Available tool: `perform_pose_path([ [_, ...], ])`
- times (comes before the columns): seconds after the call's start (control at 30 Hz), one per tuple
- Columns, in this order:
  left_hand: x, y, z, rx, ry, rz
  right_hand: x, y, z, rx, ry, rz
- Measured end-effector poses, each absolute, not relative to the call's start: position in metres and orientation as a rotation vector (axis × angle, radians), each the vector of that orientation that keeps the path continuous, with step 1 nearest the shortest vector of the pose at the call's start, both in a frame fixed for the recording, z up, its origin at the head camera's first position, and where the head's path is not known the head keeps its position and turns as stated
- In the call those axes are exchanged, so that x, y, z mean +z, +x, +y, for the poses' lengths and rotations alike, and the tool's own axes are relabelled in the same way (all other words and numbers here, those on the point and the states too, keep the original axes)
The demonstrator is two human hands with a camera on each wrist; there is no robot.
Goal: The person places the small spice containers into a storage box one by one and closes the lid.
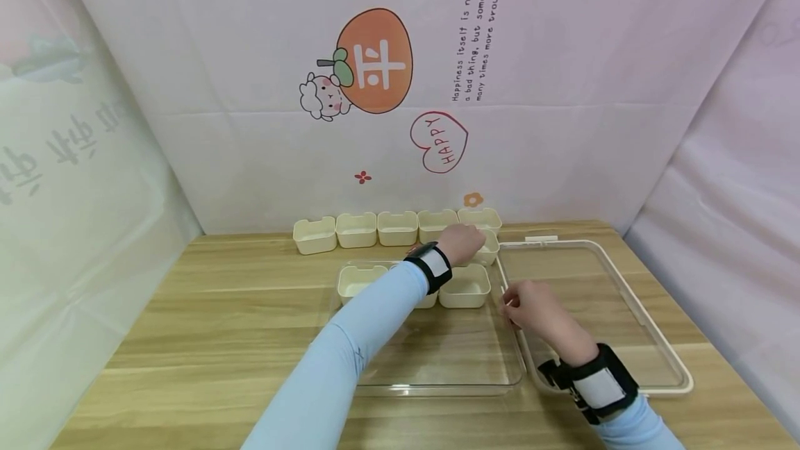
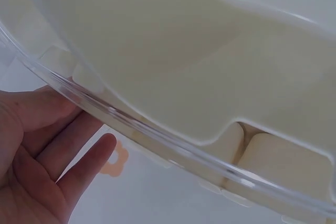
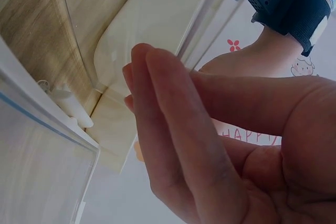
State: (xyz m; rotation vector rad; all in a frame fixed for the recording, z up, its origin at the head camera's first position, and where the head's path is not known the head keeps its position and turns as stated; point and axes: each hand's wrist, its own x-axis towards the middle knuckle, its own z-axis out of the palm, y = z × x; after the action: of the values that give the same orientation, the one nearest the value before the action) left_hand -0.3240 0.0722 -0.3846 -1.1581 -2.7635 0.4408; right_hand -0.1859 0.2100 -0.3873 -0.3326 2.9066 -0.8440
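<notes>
My left hand (image 1: 461, 243) reaches over the back right corner of a clear plastic box (image 1: 459, 360). It grips a small cream bin (image 1: 489, 250) just behind the box; its fingertips are partly hidden behind the clear rim (image 2: 157, 137) in the left wrist view. My right hand (image 1: 537, 311) pinches the box's right side wall between thumb and fingers (image 3: 168, 82). Inside the box, three cream bins stand along the back, among them a right-hand bin (image 1: 464, 288) and a left-hand bin (image 1: 359, 282); my left forearm partly covers the middle one.
Several more cream bins (image 1: 397, 229) stand in a row at the back of the wooden table (image 1: 237, 325), against the printed cloth (image 1: 250, 158). A clear lid with a cream frame (image 1: 650, 328) lies right of the box, close beside it.
</notes>
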Motion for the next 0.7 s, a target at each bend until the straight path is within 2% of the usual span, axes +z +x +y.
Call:
perform_pose_path([
  [0.7,-0.3759,-0.3228,0.0638,0.348,-1.139,-2.770,-0.3868,-0.1857,0.2093,-0.838,-0.321,2.901],
])
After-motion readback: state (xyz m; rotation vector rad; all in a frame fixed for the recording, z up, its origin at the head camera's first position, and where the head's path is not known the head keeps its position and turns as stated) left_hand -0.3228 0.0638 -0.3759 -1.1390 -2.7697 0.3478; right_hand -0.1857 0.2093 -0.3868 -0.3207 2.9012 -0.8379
